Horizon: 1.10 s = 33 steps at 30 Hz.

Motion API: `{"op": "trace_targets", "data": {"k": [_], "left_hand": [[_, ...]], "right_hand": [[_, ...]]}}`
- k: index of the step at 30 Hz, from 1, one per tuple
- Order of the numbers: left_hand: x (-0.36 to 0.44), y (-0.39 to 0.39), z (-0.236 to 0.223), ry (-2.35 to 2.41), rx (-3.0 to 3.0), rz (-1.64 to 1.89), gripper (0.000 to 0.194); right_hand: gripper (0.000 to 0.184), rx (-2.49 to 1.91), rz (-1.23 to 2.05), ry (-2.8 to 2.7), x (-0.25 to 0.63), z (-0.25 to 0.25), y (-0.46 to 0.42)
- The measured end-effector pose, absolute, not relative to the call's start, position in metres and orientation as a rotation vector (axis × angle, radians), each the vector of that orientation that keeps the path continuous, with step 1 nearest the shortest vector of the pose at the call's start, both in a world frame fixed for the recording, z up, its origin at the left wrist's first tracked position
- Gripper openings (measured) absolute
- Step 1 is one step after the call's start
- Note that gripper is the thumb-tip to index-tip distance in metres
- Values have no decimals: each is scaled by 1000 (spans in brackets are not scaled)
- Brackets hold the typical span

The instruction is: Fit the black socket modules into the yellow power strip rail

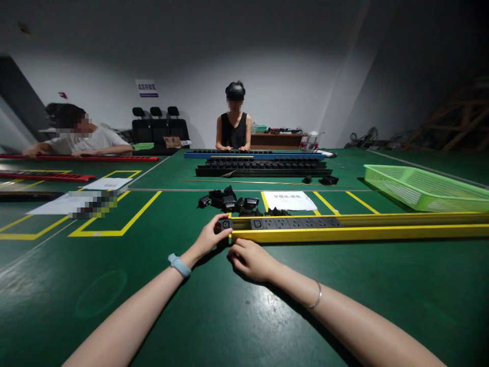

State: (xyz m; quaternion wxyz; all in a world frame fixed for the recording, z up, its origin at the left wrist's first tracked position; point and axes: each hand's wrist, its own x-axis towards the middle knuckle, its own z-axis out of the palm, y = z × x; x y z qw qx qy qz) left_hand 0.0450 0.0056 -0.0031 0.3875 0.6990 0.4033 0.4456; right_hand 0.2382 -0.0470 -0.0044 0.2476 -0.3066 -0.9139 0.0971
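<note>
My left hand (210, 236) pinches a black socket module (226, 225) between thumb and fingers, at the left end of a yellow rail (362, 233). A short gap inside the channel parts this module from a row of black socket modules (294, 223) seated in the rail. Just below the rail's left end, my right hand (254, 260) rests with its fingers curled in and nothing visible in them. Its knuckles are close against the rail's front wall; whether they touch it I cannot tell. Beyond the rail lies a pile of loose black modules (229, 200).
A light green basket (420, 191) stands at right behind the rail. Paper sheets (290, 200) and yellow tape lines mark the green table (183, 326). Black rails (263, 168) and a blue rail (191, 155) lie farther back. Two people sit beyond, one near red rails (76, 158).
</note>
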Motion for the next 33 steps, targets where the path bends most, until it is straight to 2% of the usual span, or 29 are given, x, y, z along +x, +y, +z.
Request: {"op": "trace_targets", "data": {"k": [14, 33], "left_hand": [[44, 7, -3, 948, 1786, 1151, 49], [45, 2, -3, 906, 1947, 1018, 74]], "right_hand": [[11, -832, 250, -2495, 239, -5, -47], [13, -806, 289, -2475, 239, -5, -48]]}}
